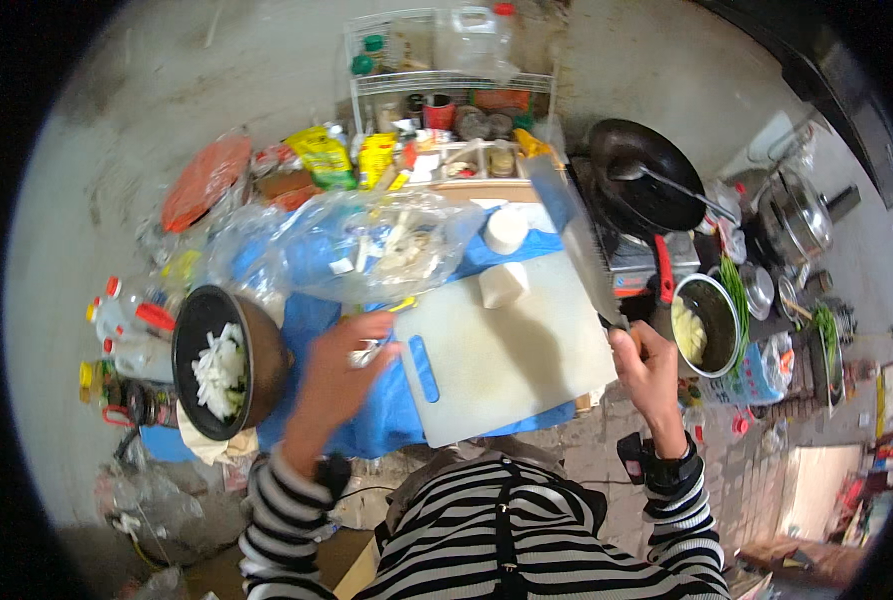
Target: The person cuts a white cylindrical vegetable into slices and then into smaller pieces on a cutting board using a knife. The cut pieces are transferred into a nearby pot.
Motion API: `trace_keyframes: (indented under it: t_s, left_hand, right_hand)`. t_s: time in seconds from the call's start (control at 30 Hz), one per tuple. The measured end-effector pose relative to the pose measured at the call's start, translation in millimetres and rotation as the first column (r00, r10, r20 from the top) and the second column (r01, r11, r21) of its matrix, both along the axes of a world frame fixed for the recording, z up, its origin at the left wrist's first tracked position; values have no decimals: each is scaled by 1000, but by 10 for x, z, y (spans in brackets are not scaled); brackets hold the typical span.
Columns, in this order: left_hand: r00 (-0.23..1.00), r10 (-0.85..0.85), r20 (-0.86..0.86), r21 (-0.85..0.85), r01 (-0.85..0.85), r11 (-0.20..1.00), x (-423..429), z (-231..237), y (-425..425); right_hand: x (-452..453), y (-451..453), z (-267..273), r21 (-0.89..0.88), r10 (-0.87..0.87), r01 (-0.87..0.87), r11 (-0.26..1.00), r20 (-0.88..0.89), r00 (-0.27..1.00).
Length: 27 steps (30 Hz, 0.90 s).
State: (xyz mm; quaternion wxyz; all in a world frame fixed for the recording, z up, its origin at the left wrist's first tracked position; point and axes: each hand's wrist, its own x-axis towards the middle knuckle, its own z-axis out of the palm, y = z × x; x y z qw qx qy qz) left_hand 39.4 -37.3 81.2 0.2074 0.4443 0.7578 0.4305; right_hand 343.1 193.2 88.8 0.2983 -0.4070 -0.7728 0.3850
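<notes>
My right hand (647, 367) grips the handle of a large kitchen knife (578, 232), whose broad blade points up and away past the right edge of a white plastic cutting board (484, 367). A white piece of radish or similar vegetable (503, 285) lies on the board near its far edge. Just beyond the board stands another white piece (506, 230). My left hand (345, 367), slightly blurred, is left of the board over the blue table cover (386, 420), fingers apart. Further left, a dark pan (266, 360) holds chopped white vegetable (220, 371).
Clear plastic bags with scraps (386, 247) lie behind the board. To the right are a wok (645, 172) with a ladle, and a pot (705, 322) with peeled pale pieces in water. A wire rack (454, 81) stands at the back, plastic bottles (135, 322) far left.
</notes>
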Motion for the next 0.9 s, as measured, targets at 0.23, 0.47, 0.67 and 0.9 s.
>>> trace_keyframes:
  t_s: [0.23,0.47,0.67,0.9]
  left_hand:
    - [980,-80,-180,-71,68,995,394,-950,1636]
    - [959,-162,-233,-65,150,987,421,-1105,1741]
    - [812,-177,-557,-129,126,984,806,-1129,1045]
    - [949,-17,-314,33,29,999,1079,-1205,801]
  right_hand:
    - [938,-127,-440,-192,-149,164,968,90,985]
    - [1173,-247,-594,-257,-83,137,957,209,974]
    - [1083,-208,-697,-361,7,66,930,199,980]
    - [896,-215,-664,-417,136,-30,908,225,965]
